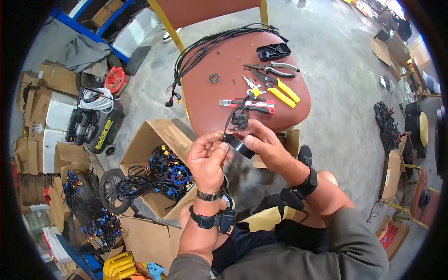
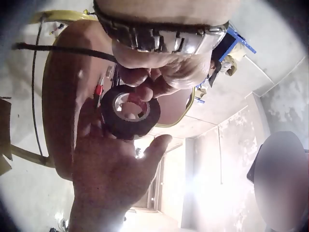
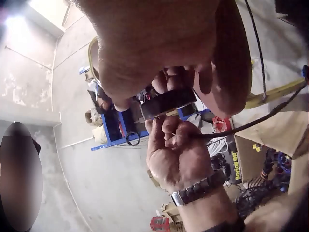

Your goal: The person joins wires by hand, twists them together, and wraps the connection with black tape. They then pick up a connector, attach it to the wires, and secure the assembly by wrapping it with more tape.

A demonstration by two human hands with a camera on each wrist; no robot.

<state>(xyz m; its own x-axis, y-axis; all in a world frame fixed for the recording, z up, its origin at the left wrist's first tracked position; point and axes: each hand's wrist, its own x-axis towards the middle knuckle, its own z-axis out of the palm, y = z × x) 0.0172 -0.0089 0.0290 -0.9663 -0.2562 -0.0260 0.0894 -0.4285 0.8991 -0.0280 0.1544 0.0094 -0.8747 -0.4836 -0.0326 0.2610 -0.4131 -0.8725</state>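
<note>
A roll of black tape [image 1: 241,146] is between the two hands, over the chair's front edge; its ring shape faces the left wrist view [image 2: 111,118]. The right hand [image 1: 270,145] grips the roll from the right, fingers behind it. With thumb and fingers the left hand [image 1: 208,156] pinches a thin black cable [image 1: 228,122] beside the roll; this cable runs up to a black connector [image 1: 240,120] at the seat's edge. In the right wrist view the left hand [image 3: 176,150] is just below the roll [image 3: 169,103], with the cable [image 3: 241,129] trailing from its fingers.
On the red seat [image 1: 200,109] lie a red cutter [image 1: 252,105], yellow-handled pliers [image 1: 282,91], grey pliers [image 1: 280,69], a bearing [image 1: 213,78], a black tray [image 1: 273,52] and a cable bundle [image 1: 200,49]. A carton of wires [image 1: 140,135] stands left of the knees.
</note>
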